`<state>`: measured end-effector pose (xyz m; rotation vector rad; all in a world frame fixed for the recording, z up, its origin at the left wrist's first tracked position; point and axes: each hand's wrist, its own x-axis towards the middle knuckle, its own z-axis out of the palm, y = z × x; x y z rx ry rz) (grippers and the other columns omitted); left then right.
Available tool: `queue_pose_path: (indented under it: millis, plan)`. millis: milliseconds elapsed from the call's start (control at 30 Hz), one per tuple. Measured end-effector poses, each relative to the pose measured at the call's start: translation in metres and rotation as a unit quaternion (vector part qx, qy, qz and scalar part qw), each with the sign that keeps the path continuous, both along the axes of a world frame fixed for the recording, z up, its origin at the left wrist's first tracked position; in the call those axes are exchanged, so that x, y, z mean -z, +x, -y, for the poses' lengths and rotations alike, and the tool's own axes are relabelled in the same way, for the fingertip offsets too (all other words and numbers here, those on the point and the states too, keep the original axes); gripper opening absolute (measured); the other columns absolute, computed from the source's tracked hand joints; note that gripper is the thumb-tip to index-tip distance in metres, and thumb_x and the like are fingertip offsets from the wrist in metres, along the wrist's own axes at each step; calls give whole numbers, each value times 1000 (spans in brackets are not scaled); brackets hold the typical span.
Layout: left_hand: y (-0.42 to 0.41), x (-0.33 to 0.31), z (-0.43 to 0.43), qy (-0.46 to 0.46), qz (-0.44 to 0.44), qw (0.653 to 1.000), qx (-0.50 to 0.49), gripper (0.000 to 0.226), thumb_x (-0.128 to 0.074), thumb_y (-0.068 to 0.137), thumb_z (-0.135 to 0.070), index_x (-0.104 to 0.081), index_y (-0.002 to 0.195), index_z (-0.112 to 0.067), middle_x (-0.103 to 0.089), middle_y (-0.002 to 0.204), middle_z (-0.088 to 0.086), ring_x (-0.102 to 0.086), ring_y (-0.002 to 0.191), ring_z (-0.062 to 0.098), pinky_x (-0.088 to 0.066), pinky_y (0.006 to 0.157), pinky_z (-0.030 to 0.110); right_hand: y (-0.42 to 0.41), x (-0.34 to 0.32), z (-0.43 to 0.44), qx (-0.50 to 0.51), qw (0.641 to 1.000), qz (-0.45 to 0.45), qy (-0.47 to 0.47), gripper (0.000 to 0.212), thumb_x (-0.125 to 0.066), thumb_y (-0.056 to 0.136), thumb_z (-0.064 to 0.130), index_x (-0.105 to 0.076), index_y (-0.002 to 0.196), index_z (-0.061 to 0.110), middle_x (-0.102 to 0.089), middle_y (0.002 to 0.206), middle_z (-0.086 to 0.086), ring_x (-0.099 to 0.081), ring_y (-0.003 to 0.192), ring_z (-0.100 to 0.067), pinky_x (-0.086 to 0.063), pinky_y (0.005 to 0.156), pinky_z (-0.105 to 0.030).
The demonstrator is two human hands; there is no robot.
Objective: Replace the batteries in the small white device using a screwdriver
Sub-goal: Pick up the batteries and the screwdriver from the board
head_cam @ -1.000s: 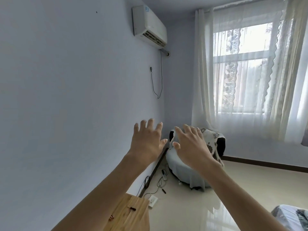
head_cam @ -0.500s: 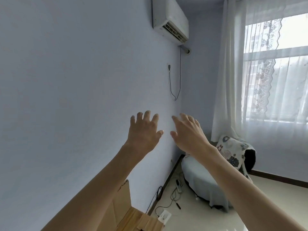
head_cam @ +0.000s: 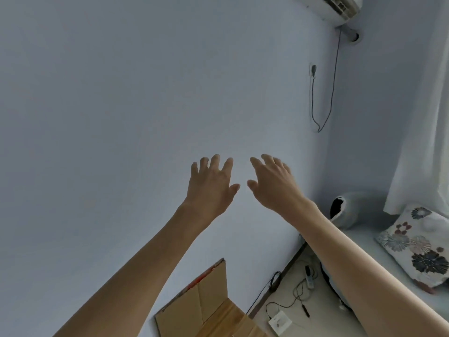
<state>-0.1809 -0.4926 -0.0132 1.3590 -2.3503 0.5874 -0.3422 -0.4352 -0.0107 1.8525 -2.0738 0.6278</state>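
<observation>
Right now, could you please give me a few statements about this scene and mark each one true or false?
1. The left hand and the right hand are both held up, open and empty. True.
2. The two hands are clasped together. False: they are apart, with a gap between the thumbs.
3. A cardboard box with its flap up shows at the bottom, below the hands. True.
4. The air conditioner is mounted at the top left of the view. False: it is at the top right, above a cable hanging down the wall.
</observation>
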Motion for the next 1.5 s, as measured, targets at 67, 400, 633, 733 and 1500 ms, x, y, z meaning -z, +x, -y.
queue_pose_path:
  millis: [67, 400, 633, 733, 1500]
  plan:
    - [-2, 3, 21, -5, 1, 1000, -31, 69, -49, 106, -58, -31, 163, -23, -32, 170, 14, -34, 154, 39, -31, 126, 57, -6, 0, 31, -32, 999, -1, -1, 50, -56, 105, 34, -46, 149, 12, -48, 151, -16, -44, 142, -37, -36, 117, -47]
    - [-22, 35, 106, 12, -5, 989, -149, 69, -54, 105, -56, -36, 161, -19, -37, 167, 16, -39, 150, 40, -36, 122, 57, -37, 39, 159, -160, 986, 7, 35, 48, -59, 103, 29, -49, 145, 9, -51, 147, -17, -49, 136, -37, -38, 114, -44]
    - [-3, 132, 132, 101, -21, 974, -203, 64, -50, 108, -51, -37, 161, -18, -33, 168, 17, -35, 151, 41, -33, 124, 55, -41, 115, 222, -205, 972, 49, 102, 46, -58, 103, 26, -50, 144, 6, -50, 148, -18, -48, 135, -39, -38, 112, -44]
    - [9, 188, 141, 142, -32, 966, -214, 64, -49, 109, -50, -39, 162, -16, -35, 167, 18, -37, 149, 41, -34, 123, 54, -41, 163, 252, -205, 967, 76, 134, 42, -59, 103, 27, -52, 139, 4, -55, 140, -17, -51, 128, -39, -42, 105, -44]
    - [54, 670, 143, 380, -2, 911, -157, 70, -54, 104, -52, -37, 160, -13, -38, 163, 15, -43, 144, 33, -44, 119, 48, -25, 633, 263, -175, 877, 102, 435, 23, -57, 98, 19, -56, 118, 9, -57, 117, -11, -54, 113, -36, -52, 83, -46]
